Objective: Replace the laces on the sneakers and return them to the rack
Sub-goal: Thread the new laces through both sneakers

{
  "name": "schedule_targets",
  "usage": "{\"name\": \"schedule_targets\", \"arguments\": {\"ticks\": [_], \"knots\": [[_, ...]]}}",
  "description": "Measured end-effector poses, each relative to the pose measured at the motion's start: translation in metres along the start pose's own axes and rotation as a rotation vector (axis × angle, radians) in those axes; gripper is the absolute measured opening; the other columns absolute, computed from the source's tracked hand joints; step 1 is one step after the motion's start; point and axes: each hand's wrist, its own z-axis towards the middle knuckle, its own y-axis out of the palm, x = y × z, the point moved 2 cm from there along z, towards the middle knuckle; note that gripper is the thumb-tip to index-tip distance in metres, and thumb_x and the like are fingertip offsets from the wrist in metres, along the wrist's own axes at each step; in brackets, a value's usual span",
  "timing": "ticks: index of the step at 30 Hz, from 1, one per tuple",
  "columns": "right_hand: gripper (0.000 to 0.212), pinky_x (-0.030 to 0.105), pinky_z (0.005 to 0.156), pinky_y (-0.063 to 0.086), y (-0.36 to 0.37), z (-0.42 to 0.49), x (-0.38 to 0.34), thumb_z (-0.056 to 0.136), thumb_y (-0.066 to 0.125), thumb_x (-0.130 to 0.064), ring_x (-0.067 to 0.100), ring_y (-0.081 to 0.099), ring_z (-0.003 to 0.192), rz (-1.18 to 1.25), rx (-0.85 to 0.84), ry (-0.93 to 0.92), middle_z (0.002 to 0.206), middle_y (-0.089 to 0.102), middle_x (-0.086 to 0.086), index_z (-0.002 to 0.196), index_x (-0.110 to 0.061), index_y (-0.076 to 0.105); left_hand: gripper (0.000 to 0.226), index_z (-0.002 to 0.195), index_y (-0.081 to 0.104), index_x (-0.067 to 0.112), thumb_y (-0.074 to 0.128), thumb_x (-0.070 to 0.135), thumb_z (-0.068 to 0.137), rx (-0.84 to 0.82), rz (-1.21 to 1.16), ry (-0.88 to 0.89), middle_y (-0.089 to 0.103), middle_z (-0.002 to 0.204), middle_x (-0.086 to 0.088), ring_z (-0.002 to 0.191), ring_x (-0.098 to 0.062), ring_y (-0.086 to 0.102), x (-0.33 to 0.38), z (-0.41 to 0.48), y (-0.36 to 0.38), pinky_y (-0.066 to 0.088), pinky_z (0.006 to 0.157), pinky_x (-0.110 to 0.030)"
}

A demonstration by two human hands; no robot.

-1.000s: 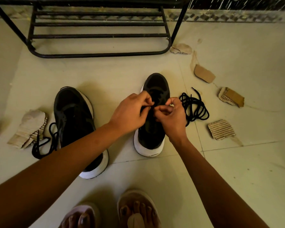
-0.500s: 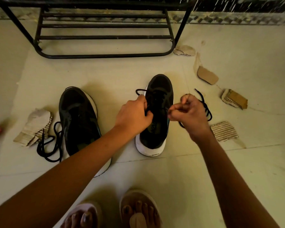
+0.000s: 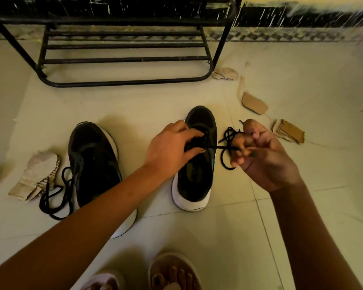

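Two black sneakers with white soles stand on the tiled floor. On the right sneaker (image 3: 194, 181), my left hand (image 3: 170, 148) holds down the laced tongue area, fingers curled on the lace. My right hand (image 3: 262, 155), lifted to the right of the shoe, pinches a black lace (image 3: 228, 146) that runs taut from the eyelets, with loops of it hanging round my fingers. The left sneaker (image 3: 93, 162) sits partly under my left forearm, and a loose black lace (image 3: 55, 197) lies on the floor beside it.
A black metal shoe rack (image 3: 124, 59) stands against the wall ahead. Torn cardboard pieces (image 3: 254, 102) lie scattered to the right, and one piece (image 3: 35, 174) at the left. My sandalled feet (image 3: 172, 273) are at the bottom edge.
My right hand has pulled the lace out to the right and upward, away from the shoe. My left hand stays on the shoe's eyelets. The camera has moved closer.
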Motion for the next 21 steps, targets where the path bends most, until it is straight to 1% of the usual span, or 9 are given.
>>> {"name": "schedule_targets", "arguments": {"ticks": [3,5,9,11,13,15,17,19,21], "knots": [[0.033,0.025,0.060,0.054,0.005,0.006,0.007,0.062,0.083,-0.012,0.013,0.061,0.059,0.047,0.046,-0.020,0.069,0.063,0.000,0.072,-0.022,0.054,0.046,0.112,0.061,0.021,0.074,0.042,0.073,0.027,-0.012,0.027,0.055,0.091,0.004,0.078,-0.009,0.048,-0.003,0.000,-0.003,0.044,0.063,-0.023],[0.032,0.027,0.062,0.055,0.005,0.007,0.012,0.062,0.084,-0.012,0.014,0.061,0.061,0.064,0.064,-0.022,0.070,0.063,0.000,0.072,-0.021,0.055,0.035,0.103,0.066,0.020,0.066,0.044,0.077,0.041,-0.022,0.106,0.056,0.089,0.003,0.077,-0.006,0.048,-0.003,-0.001,-0.002,0.042,0.062,-0.019],[0.034,0.027,0.064,0.055,0.001,0.005,0.023,0.058,0.087,-0.017,0.015,0.063,0.063,0.042,0.170,-0.004,0.070,0.063,0.000,0.070,-0.022,0.056,0.030,0.093,0.070,0.015,0.052,0.037,0.084,0.042,-0.071,0.169,0.058,0.091,0.001,0.085,-0.008,0.049,-0.006,-0.002,0.002,0.037,0.071,-0.015],[0.030,0.026,0.066,0.054,-0.005,0.003,0.030,0.065,0.082,-0.011,0.014,0.065,0.067,-0.119,0.304,-0.008,0.073,0.064,0.001,0.076,-0.019,0.056,0.027,0.091,0.064,0.010,0.049,0.032,0.087,0.018,-0.103,0.179,0.060,0.092,-0.002,0.087,-0.010,0.048,-0.004,0.001,0.003,0.034,0.074,-0.013],[0.030,0.025,0.071,0.051,-0.012,0.002,0.041,0.074,0.074,-0.001,0.008,0.065,0.077,-0.469,0.479,0.048,0.083,0.065,0.001,0.089,-0.016,0.053,0.020,0.091,0.058,0.011,0.047,0.028,0.091,-0.027,-0.231,0.122,0.064,0.090,0.002,0.087,-0.010,0.053,-0.002,0.001,0.003,0.039,0.073,-0.016],[0.047,0.022,0.080,0.048,-0.017,0.002,0.057,0.072,0.079,-0.011,0.004,0.058,0.095,-0.881,0.559,0.188,0.104,0.059,-0.005,0.109,-0.020,0.051,0.005,0.092,0.051,0.017,0.048,0.018,0.095,-0.078,-0.440,0.008,0.067,0.091,0.006,0.089,-0.006,0.062,-0.003,-0.001,0.004,0.047,0.080,-0.017],[0.063,0.023,0.092,0.045,-0.021,0.003,0.077,0.072,0.080,-0.019,0.009,0.049,0.110,-1.141,0.539,0.245,0.119,0.048,-0.005,0.125,-0.021,0.047,0.013,0.090,0.050,0.021,0.049,0.010,0.096,-0.060,-0.566,-0.078,0.068,0.087,0.007,0.088,-0.005,0.065,-0.006,-0.003,0.005,0.049,0.083,-0.019],[0.060,0.022,0.096,0.043,-0.020,0.005,0.091,0.076,0.074,-0.014,0.014,0.047,0.115,-1.216,0.601,0.201,0.124,0.043,-0.001,0.130,-0.018,0.048,0.016,0.086,0.051,0.024,0.048,0.012,0.096,-0.030,-0.655,-0.152,0.066,0.078,0.008,0.083,-0.008,0.065,-0.009,-0.004,0.006,0.049,0.082,-0.022],[0.054,0.019,0.093,0.043,-0.017,0.009,0.098,0.079,0.067,-0.008,0.014,0.049,0.112,-1.211,0.685,0.149,0.124,0.044,0.001,0.130,-0.016,0.051,0.018,0.084,0.050,0.024,0.047,0.012,0.096,-0.039,-0.701,-0.188,0.063,0.071,0.007,0.076,-0.013,0.063,-0.008,-0.003,0.005,0.050,0.082,-0.028]]}}
